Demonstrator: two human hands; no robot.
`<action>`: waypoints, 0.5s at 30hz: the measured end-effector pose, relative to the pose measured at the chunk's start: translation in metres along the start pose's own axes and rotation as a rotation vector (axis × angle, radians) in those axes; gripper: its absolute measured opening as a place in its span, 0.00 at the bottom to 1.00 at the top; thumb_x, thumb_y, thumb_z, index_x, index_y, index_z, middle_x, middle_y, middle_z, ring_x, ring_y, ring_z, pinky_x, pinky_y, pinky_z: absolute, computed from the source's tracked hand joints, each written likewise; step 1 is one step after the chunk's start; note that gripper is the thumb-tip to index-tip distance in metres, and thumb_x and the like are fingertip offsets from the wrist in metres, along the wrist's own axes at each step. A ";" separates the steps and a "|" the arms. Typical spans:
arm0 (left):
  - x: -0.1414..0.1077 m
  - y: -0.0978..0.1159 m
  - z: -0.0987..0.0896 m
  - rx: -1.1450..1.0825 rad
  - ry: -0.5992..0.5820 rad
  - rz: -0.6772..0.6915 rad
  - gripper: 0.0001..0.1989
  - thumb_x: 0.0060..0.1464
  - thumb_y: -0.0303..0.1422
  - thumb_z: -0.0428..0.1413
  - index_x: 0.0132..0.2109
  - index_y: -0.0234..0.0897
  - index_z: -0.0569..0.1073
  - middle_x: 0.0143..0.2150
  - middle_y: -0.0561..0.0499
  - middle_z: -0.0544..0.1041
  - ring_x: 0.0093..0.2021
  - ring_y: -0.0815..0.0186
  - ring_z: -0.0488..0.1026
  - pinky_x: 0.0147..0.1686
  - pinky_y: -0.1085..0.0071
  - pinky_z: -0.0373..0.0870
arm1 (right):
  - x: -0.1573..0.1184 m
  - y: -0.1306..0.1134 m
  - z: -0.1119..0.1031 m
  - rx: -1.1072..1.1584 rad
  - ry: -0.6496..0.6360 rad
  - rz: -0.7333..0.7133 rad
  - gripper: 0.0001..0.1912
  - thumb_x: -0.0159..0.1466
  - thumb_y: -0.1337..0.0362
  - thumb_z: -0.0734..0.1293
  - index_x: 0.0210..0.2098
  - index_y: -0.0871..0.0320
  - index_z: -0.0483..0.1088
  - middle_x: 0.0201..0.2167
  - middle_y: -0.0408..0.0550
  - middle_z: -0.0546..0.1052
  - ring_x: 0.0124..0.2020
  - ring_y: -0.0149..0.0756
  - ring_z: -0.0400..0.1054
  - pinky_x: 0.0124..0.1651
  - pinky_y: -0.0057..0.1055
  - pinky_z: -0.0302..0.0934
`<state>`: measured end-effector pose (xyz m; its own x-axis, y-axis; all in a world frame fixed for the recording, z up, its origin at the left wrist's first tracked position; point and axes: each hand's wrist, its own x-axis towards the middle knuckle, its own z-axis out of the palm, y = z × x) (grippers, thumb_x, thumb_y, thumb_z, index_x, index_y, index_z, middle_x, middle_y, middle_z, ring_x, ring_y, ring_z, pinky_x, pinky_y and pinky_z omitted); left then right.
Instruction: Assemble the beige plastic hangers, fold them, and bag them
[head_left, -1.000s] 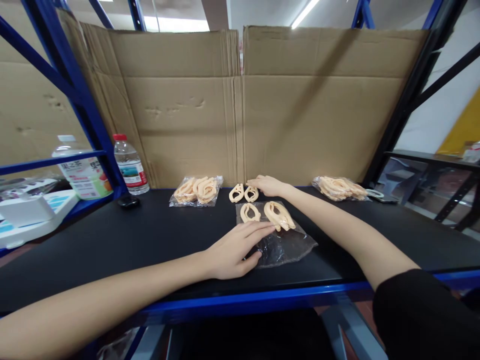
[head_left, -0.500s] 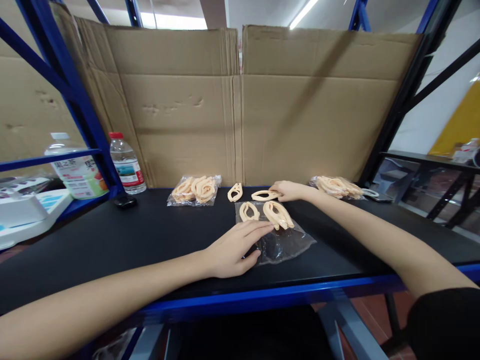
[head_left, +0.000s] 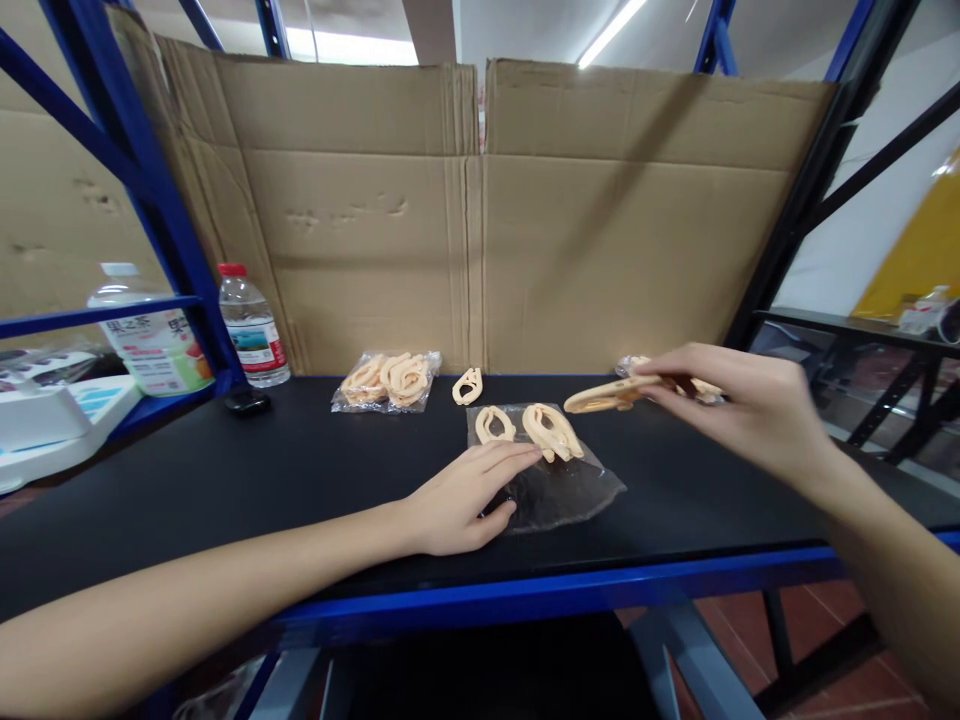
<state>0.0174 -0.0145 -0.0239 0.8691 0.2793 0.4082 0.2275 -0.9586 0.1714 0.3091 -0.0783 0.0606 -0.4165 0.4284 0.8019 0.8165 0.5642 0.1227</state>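
My left hand (head_left: 476, 497) lies with fingers stretched over a clear plastic bag (head_left: 570, 497), its fingertips by the cream clips inside. Two groups of these oval-holed clips (head_left: 553, 430) show through the film, side by side. My right hand (head_left: 739, 405) is raised to the right of the bag, thumb and fingers pinching a cream plastic clip (head_left: 607, 397) that points left, held clear of the table. One loose clip (head_left: 467, 386) of the same kind lies on the black table behind the bag.
A filled bag of clips (head_left: 386, 382) lies at the back left; another filled bag (head_left: 705, 390) is partly hidden behind my right hand. A red-capped water bottle (head_left: 253, 335) and a black mouse-like object (head_left: 247, 402) stand at left. Cardboard (head_left: 375, 230) walls the back.
My right hand has lifted one loose clip from behind the bag and brought it right and nearer to me. My left hand stays on the bag.
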 end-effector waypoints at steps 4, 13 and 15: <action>0.000 0.000 0.001 0.005 0.016 -0.006 0.32 0.54 0.25 0.49 0.65 0.38 0.51 0.64 0.42 0.59 0.64 0.58 0.56 0.62 0.55 0.57 | -0.021 -0.063 -0.028 -0.058 0.000 -0.115 0.05 0.66 0.67 0.63 0.38 0.53 0.70 0.34 0.44 0.77 0.33 0.32 0.71 0.39 0.28 0.65; -0.002 -0.003 0.004 0.017 0.066 0.002 0.35 0.53 0.25 0.50 0.66 0.37 0.47 0.67 0.41 0.53 0.67 0.57 0.50 0.64 0.53 0.52 | -0.016 -0.086 0.063 -0.224 -0.099 -0.510 0.12 0.63 0.76 0.58 0.25 0.62 0.67 0.24 0.48 0.72 0.22 0.33 0.65 0.21 0.28 0.57; -0.002 -0.004 0.005 0.011 0.082 0.017 0.36 0.52 0.24 0.50 0.66 0.36 0.48 0.67 0.40 0.54 0.67 0.56 0.50 0.64 0.53 0.52 | -0.012 -0.084 0.082 -0.281 -0.079 -0.531 0.12 0.63 0.76 0.57 0.27 0.62 0.68 0.25 0.49 0.72 0.22 0.34 0.66 0.21 0.29 0.60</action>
<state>0.0171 -0.0111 -0.0301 0.8340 0.2659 0.4835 0.2179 -0.9637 0.1541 0.2133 -0.0731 -0.0073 -0.8157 0.1967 0.5441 0.5587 0.5118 0.6526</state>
